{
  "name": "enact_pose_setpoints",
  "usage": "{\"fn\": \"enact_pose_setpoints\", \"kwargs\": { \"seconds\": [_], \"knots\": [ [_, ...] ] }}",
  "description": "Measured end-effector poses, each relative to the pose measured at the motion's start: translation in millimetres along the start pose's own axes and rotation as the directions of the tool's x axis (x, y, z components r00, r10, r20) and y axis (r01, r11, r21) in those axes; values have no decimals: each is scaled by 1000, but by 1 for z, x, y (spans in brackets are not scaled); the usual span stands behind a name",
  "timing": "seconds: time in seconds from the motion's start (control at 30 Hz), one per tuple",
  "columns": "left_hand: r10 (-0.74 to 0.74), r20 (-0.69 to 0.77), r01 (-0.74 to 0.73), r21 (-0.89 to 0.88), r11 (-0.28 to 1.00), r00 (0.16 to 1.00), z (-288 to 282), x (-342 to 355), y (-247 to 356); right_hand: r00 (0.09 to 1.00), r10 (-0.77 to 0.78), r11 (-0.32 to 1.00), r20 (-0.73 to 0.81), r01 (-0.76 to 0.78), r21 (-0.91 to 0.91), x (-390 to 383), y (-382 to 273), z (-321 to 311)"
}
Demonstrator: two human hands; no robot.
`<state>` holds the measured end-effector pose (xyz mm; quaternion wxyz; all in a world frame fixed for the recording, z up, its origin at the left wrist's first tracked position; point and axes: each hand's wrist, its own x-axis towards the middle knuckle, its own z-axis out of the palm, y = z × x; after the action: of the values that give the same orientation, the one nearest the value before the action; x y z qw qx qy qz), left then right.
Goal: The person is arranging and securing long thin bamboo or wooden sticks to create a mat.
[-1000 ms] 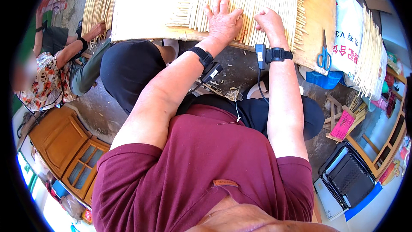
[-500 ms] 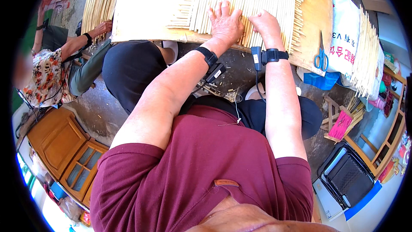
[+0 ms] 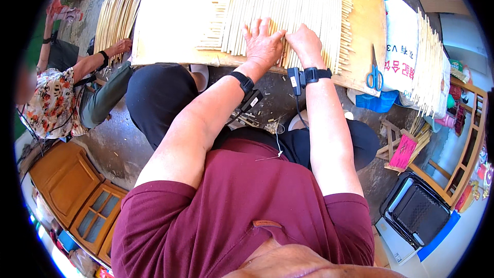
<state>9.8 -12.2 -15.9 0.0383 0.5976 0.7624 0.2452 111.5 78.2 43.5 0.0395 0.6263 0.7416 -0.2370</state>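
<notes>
Pale thin sticks (image 3: 285, 0) lie side by side in a wide band on a light wooden board (image 3: 167, 10). My left hand (image 3: 262, 46) rests on their near ends with fingers apart, pressing flat over them. Close beside it, my right hand (image 3: 303, 44) is closed at the same ends, fingertips curled down and hidden, so what they grip cannot be made out. Blue-handled scissors (image 3: 374, 77) lie on the board to the right.
A co-worker (image 3: 51, 100) at left has a hand (image 3: 121, 46) on another stick bundle (image 3: 116, 7). More sticks (image 3: 427, 67) lie on a white sack (image 3: 399, 25) at right. Wooden cabinet doors (image 3: 64, 180), a pink-wound wooden frame (image 3: 404, 152) and a black folded item (image 3: 414, 208) stand lower down.
The view has shifted, so the board and hands sit lower and further left. My left hand has edged rightward along the sticks, closer to my right hand, which stays closed.
</notes>
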Motion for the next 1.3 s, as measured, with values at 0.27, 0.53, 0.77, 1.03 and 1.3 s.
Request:
{"fn": "enact_pose_setpoints", "kwargs": {
  "seconds": [0.27,0.53,0.77,1.03,1.3],
  "knots": [
    [135,54,-140,100,985,989,-4,-2,-4,991,-33,998,-128,40,56,-11,3,6],
    [151,254,-179,94,979,955,-12,-3,-18,927,-323,937,-189,285,-203,-18,13,25],
    [46,411,-119,152,981,910,-25,13,-3,949,-306,932,78,315,-179,4,8,-6],
    [140,505,-322,293,900,852,-20,31,-5,860,-364,857,357,459,-232,-59,-34,-71],
    [84,619,-194,112,975,781,-30,49,1,499,-785,568,368,816,105,-137,-44,-69]
  ]
}}
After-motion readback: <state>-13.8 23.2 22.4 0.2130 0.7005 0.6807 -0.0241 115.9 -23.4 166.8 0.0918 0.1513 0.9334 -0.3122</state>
